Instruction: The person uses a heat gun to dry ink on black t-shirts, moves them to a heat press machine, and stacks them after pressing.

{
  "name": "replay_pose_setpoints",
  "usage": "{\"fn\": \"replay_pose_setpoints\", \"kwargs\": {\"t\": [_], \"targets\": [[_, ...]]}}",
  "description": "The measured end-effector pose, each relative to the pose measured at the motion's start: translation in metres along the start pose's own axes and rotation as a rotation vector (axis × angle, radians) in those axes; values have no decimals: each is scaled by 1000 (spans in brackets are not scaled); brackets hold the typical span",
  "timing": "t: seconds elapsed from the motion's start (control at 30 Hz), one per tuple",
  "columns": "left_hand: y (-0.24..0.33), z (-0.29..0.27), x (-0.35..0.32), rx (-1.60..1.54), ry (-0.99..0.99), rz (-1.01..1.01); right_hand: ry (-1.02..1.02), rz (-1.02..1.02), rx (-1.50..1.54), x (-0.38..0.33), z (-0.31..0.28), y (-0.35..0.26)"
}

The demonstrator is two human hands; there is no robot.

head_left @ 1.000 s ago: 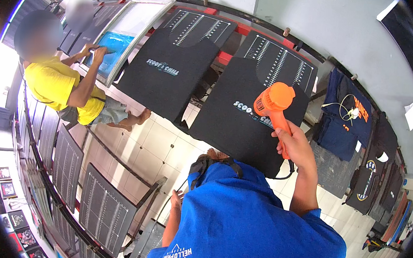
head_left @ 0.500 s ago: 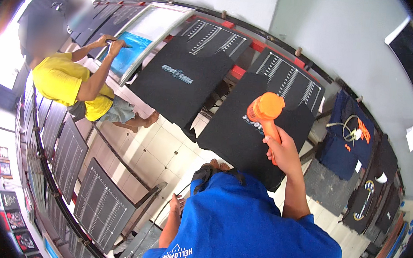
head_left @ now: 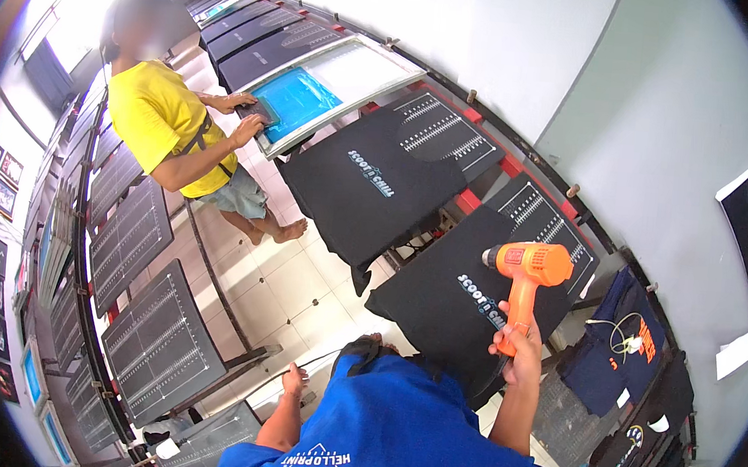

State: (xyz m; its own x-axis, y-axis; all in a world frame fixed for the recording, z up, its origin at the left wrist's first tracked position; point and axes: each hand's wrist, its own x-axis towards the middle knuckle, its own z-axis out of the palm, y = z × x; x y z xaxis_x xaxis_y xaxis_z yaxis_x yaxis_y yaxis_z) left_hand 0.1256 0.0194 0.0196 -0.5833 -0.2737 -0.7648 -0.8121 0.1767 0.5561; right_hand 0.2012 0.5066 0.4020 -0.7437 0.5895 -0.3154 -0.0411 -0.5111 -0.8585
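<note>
My right hand (head_left: 521, 355) is wrapped round the handle of an orange heat gun (head_left: 534, 264). Its metal nozzle points left, over a black T-shirt (head_left: 426, 299) with a light blue and white print, spread on a dark pallet (head_left: 551, 219). Low on my left side, my left hand (head_left: 294, 380) appears closed round a thin dark cord (head_left: 322, 357); its fingers are small and partly hidden. A second printed black T-shirt (head_left: 321, 177) lies on the neighbouring pallet (head_left: 452, 134) to the left.
At the left, a co-worker in a yellow shirt (head_left: 146, 110) has both hands on a squeegee (head_left: 261, 110) at a framed screen (head_left: 382, 72) with blue ink. More pallets (head_left: 163, 340) line a rack further left. Dark folded garments (head_left: 596, 374) lie at the right.
The heat gun has turned from pointing away to pointing left, and my view has shifted. The co-worker's hands have come down with the squeegee to the screen's near end.
</note>
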Motion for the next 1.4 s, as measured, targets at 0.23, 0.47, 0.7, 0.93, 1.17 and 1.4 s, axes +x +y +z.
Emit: {"fn": "replay_pose_setpoints", "kwargs": {"t": [0.23, 0.47, 0.7, 0.93, 1.17, 1.4], "targets": [[5, 12, -9, 102, -129, -68, 36, -17, -54, 0, 4, 11], [24, 4, 6, 159, -121, -35, -51, 58, -93, 0, 14, 22], [46, -11, 26, 186, -121, -39, -104, 166, -179, 15, 46, 27], [107, -17, 82, 165, -72, -63, -140, 209, -280, 67, 95, 33], [207, -52, 202, 5, 22, 49, -98, 283, -295, 134, 196, 42], [306, -113, 303, -85, 81, 47, -68, 285, -297, 198, 297, 53]]}}
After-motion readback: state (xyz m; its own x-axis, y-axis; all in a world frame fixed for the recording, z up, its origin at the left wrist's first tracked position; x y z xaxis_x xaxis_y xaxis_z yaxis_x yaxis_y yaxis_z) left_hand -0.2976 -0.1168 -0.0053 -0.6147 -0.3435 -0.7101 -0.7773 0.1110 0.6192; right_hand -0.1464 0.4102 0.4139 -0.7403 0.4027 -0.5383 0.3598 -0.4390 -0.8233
